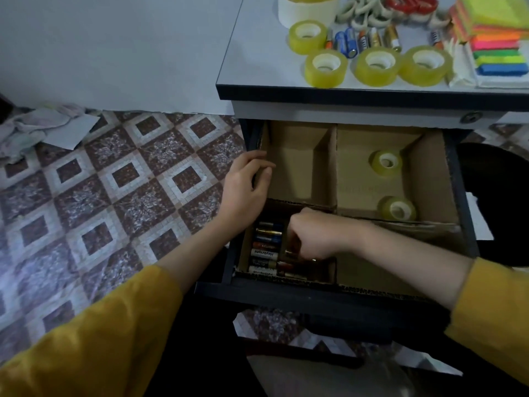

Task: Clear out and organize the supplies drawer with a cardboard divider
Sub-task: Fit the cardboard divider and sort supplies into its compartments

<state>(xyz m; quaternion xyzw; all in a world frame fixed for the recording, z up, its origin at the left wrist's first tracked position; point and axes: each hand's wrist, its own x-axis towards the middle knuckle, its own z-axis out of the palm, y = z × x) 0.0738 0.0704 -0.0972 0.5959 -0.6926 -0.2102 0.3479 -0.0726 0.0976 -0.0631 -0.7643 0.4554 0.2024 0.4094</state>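
Observation:
The dark drawer is pulled open below the desk, with a cardboard divider splitting it into compartments. Several batteries lie stacked in the near left compartment. My right hand reaches down into that compartment, fingers curled round a battery among them. My left hand grips the left cardboard wall at the drawer's side. Two yellow tape rolls lie in the far right compartment. The far left compartment holds nothing.
On the desk top lie several yellow tape rolls, loose batteries, a white roll, red scissors, white clips and stacked coloured sticky notes. Patterned floor tiles and crumpled cloth are at left.

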